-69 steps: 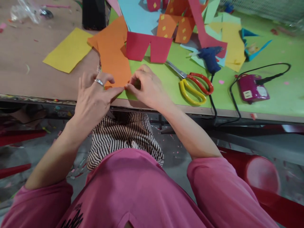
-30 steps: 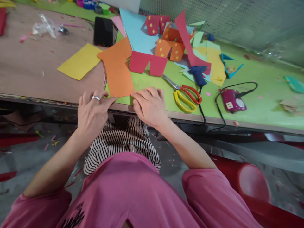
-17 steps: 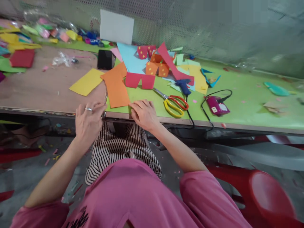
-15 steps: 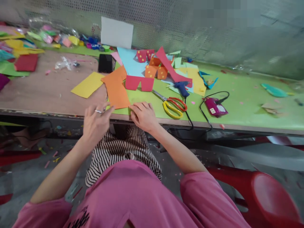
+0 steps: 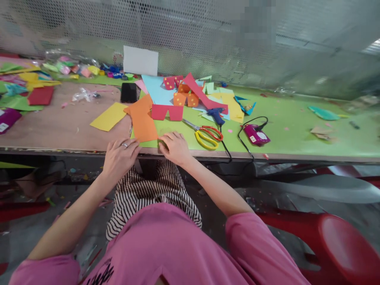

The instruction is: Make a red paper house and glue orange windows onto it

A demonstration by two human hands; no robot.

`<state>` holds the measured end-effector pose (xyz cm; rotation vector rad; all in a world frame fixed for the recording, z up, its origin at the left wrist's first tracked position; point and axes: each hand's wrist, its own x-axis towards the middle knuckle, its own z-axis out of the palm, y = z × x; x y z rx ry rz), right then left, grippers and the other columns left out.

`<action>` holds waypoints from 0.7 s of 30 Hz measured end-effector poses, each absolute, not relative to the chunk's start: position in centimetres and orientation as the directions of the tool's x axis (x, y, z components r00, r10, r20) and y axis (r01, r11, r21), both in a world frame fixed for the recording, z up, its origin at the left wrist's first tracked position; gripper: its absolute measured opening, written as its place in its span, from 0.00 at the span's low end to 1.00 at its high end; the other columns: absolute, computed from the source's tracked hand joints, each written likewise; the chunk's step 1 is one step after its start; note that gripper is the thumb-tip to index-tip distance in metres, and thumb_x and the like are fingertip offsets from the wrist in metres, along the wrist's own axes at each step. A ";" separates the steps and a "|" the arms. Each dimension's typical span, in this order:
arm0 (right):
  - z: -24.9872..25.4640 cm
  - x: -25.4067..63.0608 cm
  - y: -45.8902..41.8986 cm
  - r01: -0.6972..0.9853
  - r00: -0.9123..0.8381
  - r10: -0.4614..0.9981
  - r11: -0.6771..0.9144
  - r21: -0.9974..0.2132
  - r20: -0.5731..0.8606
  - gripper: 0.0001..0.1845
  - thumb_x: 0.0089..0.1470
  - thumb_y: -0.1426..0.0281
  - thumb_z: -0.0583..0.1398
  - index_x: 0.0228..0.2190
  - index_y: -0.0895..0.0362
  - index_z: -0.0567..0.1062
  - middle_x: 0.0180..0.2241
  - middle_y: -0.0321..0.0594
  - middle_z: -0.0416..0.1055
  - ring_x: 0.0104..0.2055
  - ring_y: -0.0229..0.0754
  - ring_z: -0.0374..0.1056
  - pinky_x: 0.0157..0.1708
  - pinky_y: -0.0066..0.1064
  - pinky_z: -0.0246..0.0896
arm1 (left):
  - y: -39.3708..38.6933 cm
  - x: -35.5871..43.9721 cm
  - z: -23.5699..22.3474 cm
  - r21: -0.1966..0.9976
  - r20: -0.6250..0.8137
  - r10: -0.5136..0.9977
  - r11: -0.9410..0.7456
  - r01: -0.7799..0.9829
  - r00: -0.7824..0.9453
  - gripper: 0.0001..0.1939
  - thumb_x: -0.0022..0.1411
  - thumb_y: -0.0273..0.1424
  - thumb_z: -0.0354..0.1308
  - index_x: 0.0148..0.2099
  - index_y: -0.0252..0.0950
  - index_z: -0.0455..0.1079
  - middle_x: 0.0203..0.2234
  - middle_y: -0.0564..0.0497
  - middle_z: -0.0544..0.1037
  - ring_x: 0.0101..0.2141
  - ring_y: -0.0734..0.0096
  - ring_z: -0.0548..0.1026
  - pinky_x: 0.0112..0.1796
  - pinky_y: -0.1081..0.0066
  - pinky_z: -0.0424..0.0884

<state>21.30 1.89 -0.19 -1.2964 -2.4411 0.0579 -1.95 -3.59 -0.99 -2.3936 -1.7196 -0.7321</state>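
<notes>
An orange paper sheet [image 5: 142, 120] lies on the table, half on a green mat [image 5: 297, 134]. My left hand [image 5: 120, 156], with a ring on one finger, rests at the table's front edge. Its fingers are pressed together on the sheet's near left corner. My right hand [image 5: 175, 147] is curled with its fingertips on the sheet's near right corner. What the fingertips grip beyond the paper edge is too small to make out.
Red-and-yellow scissors [image 5: 208, 136], a blue glue gun [image 5: 216, 114] and a magenta corded device [image 5: 257, 134] lie right of my hands. A yellow sheet [image 5: 109, 116], a black phone [image 5: 128, 92], a red cut-out [image 5: 168, 112] and paper scraps lie behind. A red stool [image 5: 341, 245] stands at my right.
The view has tilted up, showing more of the table and the mesh wall. Both hands stay at the orange sheet's near edge; my left hand moved back in to its corner.
</notes>
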 end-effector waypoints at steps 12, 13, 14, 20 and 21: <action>0.2 21.3 3.5 0.713 -0.536 0.799 0.602 -0.359 0.274 0.12 0.68 0.66 0.59 0.46 0.57 0.80 0.45 0.48 0.75 0.48 0.48 0.67 0.51 0.41 0.61 | -0.7 -1.7 0.2 0.318 0.320 0.914 -0.351 0.881 0.248 0.09 0.69 0.35 0.51 0.39 0.40 0.70 0.39 0.43 0.81 0.45 0.52 0.77 0.53 0.55 0.69; 0.2 21.2 3.5 0.702 -0.539 0.798 0.603 -0.378 0.270 0.11 0.68 0.67 0.59 0.44 0.56 0.81 0.44 0.47 0.75 0.48 0.48 0.66 0.51 0.40 0.61 | -0.7 -1.7 0.4 0.327 0.307 0.917 -0.353 0.877 0.255 0.08 0.68 0.35 0.51 0.38 0.40 0.69 0.38 0.43 0.81 0.45 0.52 0.77 0.52 0.55 0.69; 0.2 21.0 3.5 0.691 -0.543 0.796 0.604 -0.397 0.267 0.10 0.67 0.67 0.60 0.43 0.57 0.81 0.43 0.46 0.75 0.48 0.47 0.66 0.51 0.39 0.61 | -0.7 -1.6 0.5 0.334 0.298 0.918 -0.358 0.872 0.263 0.07 0.68 0.35 0.51 0.37 0.40 0.68 0.37 0.44 0.81 0.44 0.53 0.77 0.51 0.55 0.70; 1.0 23.5 2.6 0.704 -0.542 0.788 0.615 -0.355 0.290 0.12 0.67 0.65 0.59 0.47 0.58 0.78 0.47 0.50 0.75 0.52 0.49 0.68 0.55 0.42 0.63 | -1.6 -1.4 1.1 0.404 0.224 0.918 -0.392 0.826 0.327 0.09 0.67 0.39 0.51 0.37 0.41 0.66 0.33 0.46 0.80 0.39 0.54 0.77 0.46 0.57 0.72; 1.5 24.8 2.3 0.754 -0.507 0.810 0.582 -0.305 0.294 0.14 0.67 0.66 0.59 0.50 0.58 0.77 0.50 0.52 0.75 0.54 0.52 0.68 0.57 0.45 0.62 | -1.8 -1.5 1.2 0.417 0.208 0.921 -0.388 0.822 0.329 0.10 0.67 0.40 0.50 0.36 0.41 0.65 0.33 0.46 0.80 0.39 0.54 0.77 0.44 0.58 0.72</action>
